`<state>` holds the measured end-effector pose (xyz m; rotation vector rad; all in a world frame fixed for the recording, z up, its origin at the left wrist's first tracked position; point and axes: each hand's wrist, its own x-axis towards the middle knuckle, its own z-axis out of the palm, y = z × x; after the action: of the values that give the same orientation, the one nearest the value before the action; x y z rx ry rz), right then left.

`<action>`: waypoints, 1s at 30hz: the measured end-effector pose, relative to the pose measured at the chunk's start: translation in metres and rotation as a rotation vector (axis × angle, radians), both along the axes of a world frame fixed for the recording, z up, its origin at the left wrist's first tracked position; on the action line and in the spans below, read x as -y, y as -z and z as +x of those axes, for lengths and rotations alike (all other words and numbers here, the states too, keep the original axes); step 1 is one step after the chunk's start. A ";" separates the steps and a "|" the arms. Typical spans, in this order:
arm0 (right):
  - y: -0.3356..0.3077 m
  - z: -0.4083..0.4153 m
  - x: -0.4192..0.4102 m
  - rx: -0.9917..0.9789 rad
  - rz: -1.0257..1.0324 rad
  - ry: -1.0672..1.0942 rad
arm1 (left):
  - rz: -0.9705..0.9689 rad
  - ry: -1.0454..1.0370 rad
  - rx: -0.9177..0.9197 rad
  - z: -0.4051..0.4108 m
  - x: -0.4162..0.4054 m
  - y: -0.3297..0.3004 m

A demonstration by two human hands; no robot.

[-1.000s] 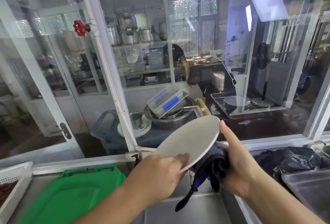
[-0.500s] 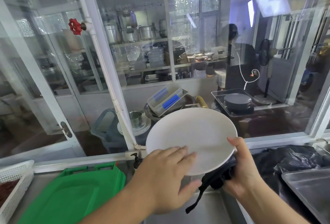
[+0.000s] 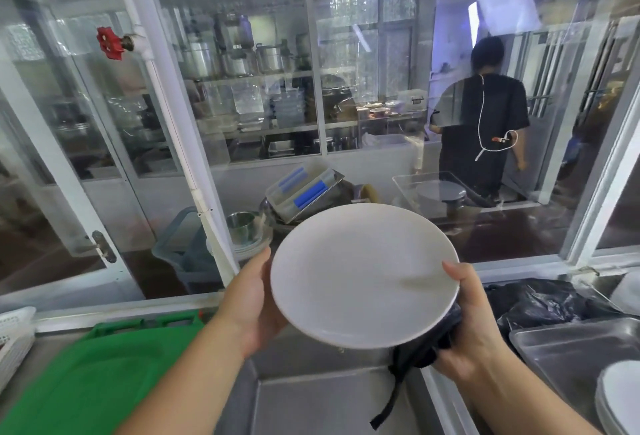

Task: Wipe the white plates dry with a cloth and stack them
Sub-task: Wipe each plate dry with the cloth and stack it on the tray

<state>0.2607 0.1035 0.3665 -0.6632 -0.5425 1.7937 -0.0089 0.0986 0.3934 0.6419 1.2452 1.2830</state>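
Now the round white ceramic plate [image 3: 363, 275] has been tipped face-up; its rim is gripped by the left hand [image 3: 254, 299], while the right hand [image 3: 474, 323] clutches the dark cloth [image 3: 426, 344] beneath, suggesting the upper face is wiped next.

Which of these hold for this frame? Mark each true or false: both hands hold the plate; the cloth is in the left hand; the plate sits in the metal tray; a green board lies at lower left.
1. Both hands hold the white plate: true; left hand and right hand grip opposite rims.
2. The dark cloth is in the left hand: false; the right hand holds it under the plate.
3. The plate sits in the metal tray: false; it is held up above the sink.
4. A green board lies at lower left: true.
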 end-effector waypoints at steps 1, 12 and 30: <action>0.002 0.004 0.001 0.015 0.001 -0.010 | -0.005 0.015 0.017 0.004 -0.001 0.005; 0.026 0.038 0.032 0.180 -0.089 0.192 | 0.030 0.141 0.081 0.044 -0.018 0.030; 0.064 0.163 0.174 0.491 -0.274 0.865 | -0.058 0.554 0.088 0.209 0.008 0.084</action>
<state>0.4238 -0.0704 0.3030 -1.3090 -0.2503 0.8848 0.1998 0.0906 0.3097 0.8099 0.9369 0.8010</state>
